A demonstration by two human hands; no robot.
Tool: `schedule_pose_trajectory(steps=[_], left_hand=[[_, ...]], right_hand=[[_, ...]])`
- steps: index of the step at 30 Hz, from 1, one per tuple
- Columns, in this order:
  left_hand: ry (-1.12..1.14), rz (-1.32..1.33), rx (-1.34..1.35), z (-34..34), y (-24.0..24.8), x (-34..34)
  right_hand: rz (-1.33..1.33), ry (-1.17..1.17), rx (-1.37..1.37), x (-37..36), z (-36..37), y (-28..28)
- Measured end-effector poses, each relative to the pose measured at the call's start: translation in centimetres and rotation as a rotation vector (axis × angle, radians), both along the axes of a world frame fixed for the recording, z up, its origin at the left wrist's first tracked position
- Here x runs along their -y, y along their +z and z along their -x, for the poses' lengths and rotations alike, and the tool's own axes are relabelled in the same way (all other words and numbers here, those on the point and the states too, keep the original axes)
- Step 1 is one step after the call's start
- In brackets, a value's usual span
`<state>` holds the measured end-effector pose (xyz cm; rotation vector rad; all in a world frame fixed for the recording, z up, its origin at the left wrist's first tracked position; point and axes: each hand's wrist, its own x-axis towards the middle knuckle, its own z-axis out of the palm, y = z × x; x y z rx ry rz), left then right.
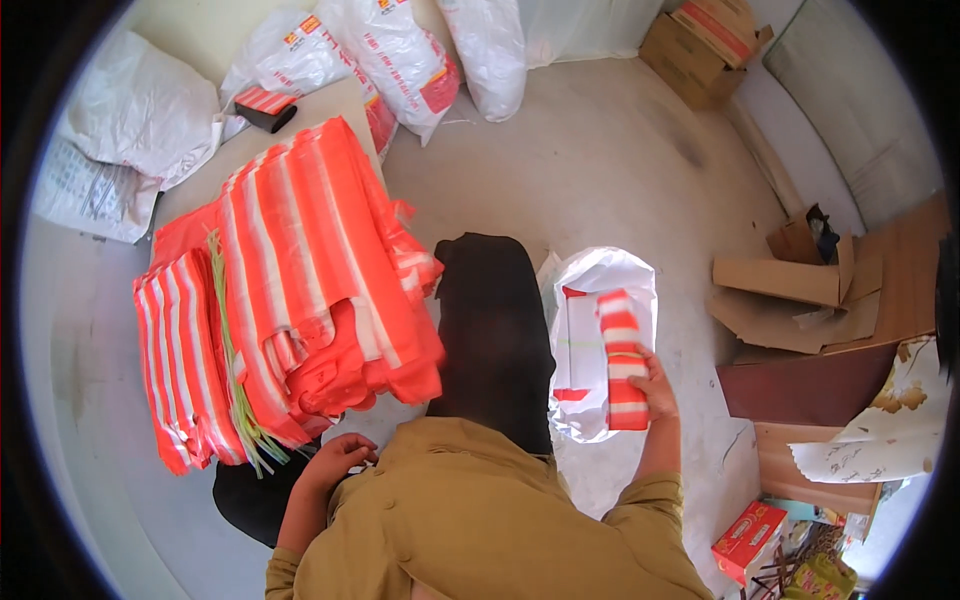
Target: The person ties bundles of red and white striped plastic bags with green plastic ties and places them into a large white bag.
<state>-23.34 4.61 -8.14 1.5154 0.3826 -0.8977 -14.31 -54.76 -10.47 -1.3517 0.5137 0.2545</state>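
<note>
My right hand (657, 388) grips a folded bundle of red-and-white striped plastic bags (622, 360), held upright over the mouth of an open white sack (600, 290) on the floor to my right. My left hand (335, 460) rests low beside my knee, fingers loosely curled and holding nothing, just below a big stack of red-and-white striped bags (300, 270) on a low board. A smaller bundle of striped bags (180, 370), tied with pale green string (235, 370), lies at the stack's left side. My dark trouser leg (495, 330) stretches forward between the stack and the sack.
Several filled white sacks (400, 50) lean at the back. A dark tape tool (265, 110) lies on the board's far end. Cardboard boxes (705, 40) stand far right, torn cardboard (800, 290) and wooden boards at right, and a red carton (750, 535) lies lower right.
</note>
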Motion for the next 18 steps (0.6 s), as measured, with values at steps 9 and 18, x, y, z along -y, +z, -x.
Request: schedule_pose_trajectory(steps=[9,18], left_hand=[[-0.071,-0.327,-0.087,2.3,-5.2,-2.0],[-0.027,-0.400,-0.023,3.3,-7.0,-2.7]], right_hand=[[0.062,0.041,-0.022,-3.5,-2.7,-7.1],[0.104,0.018,-0.289,-3.9,-1.3,-28.2]])
